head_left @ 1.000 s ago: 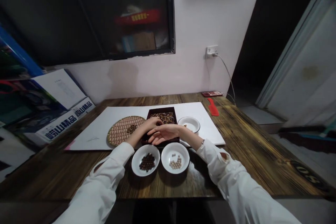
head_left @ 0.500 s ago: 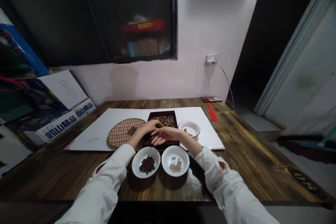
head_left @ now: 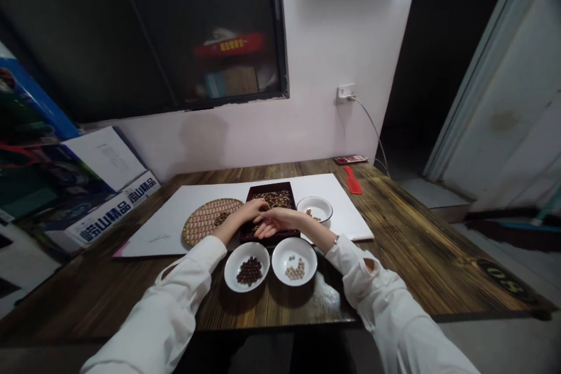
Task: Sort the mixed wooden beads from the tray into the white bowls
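My left hand [head_left: 255,210] reaches over a dark red tray [head_left: 286,238] of mixed beads, its fingers bent down and partly hidden behind the other hand. Palm up, my right hand [head_left: 277,221] crosses in front with its fingers spread; I cannot make out anything in it. Near me stand a white bowl [head_left: 232,263] of dark brown beads and a white bowl [head_left: 307,257] of pale beads. Right of the tray, another white bowl [head_left: 322,207] holds a few light brown beads. Left of it, brown beads lie on a woven round mat [head_left: 204,222].
A white board [head_left: 166,228] lies under the tray and mat on the wooden table [head_left: 407,245]. A red comb [head_left: 352,182] and a red packet [head_left: 350,159] are at the back right. Boxes [head_left: 109,210] stand at the left.
The camera view has shifted slightly. Both hands remain over the tray, nearly in the same pose.
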